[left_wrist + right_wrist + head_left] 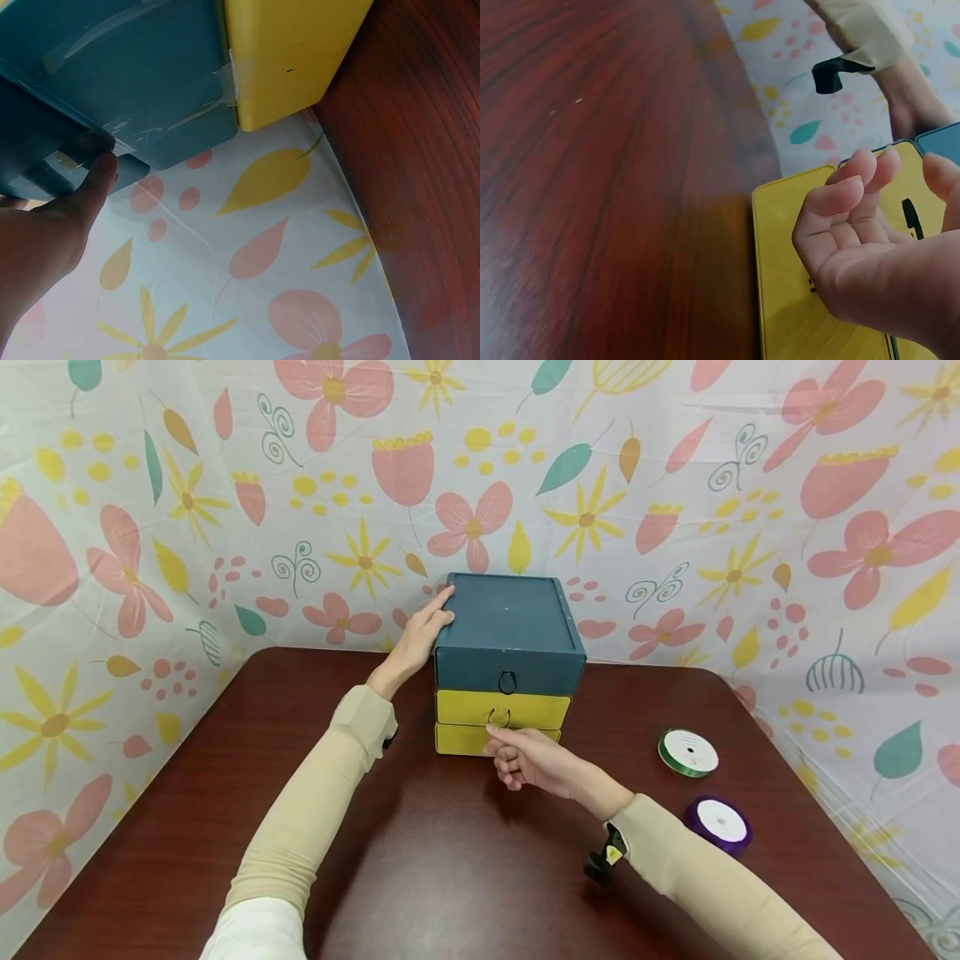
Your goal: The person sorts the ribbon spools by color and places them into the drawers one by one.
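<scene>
A small chest of drawers stands on the table, with a dark blue top [506, 614] and a blue upper drawer [468, 671]. Below are a yellow middle drawer [459, 707] and a yellow bottom drawer [457, 740]. My left hand [420, 635] rests along the chest's upper left edge; the left wrist view shows its thumb [97, 184] against the blue side. In front of the yellow drawers is my right hand [536, 762], fingers loosely curled and holding nothing. Its thumb is near the middle drawer's black loop pull [912, 217]. Another black loop [507, 682] hangs on the blue drawer.
To the right on the brown table [420, 877] lie a spool of green ribbon [687, 753] and a spool of purple ribbon [720, 823]. A flower-patterned cloth [225, 527] hangs behind and at both sides of the table.
</scene>
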`<state>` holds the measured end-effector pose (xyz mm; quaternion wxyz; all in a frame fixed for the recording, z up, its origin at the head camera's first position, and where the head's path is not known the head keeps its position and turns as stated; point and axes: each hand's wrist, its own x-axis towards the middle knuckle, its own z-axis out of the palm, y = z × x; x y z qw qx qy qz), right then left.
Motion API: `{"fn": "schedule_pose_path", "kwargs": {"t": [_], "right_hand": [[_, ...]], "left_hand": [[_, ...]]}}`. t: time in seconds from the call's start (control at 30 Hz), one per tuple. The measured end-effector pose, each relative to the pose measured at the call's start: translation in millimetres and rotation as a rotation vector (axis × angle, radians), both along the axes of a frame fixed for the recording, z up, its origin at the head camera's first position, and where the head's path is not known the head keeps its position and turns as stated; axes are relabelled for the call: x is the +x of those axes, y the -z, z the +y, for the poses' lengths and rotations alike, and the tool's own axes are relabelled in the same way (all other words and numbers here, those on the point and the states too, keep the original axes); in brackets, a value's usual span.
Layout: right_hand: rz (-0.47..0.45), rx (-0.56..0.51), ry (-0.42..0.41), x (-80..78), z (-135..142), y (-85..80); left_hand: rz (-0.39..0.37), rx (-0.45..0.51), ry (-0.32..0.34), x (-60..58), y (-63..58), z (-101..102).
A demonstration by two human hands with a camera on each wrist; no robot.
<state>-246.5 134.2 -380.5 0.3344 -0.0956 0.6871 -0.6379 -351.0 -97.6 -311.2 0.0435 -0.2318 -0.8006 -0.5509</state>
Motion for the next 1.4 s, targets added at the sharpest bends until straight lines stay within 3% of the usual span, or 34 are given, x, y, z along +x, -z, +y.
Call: {"fn": "schedule_pose_path", "kwargs": {"t": [0.27, 0.47, 1.4], "right_hand": [[-0.039, -0.153, 0.098, -12.2, -12.2, 2.2], [-0.053, -0.225, 0.116, -15.4, -14.5, 2.1], [-0.022, -0.239, 0.087, 6.7, -11.8, 6.4]], "left_hand": [[-0.002, -0.008, -0.01, -0.8, 0.6, -0.5], [-0.002, -0.012, -0.008, -0.9, -1.5, -0.6], [-0.005, -0.006, -0.006, -0.1, -1.0, -1.2]]}}
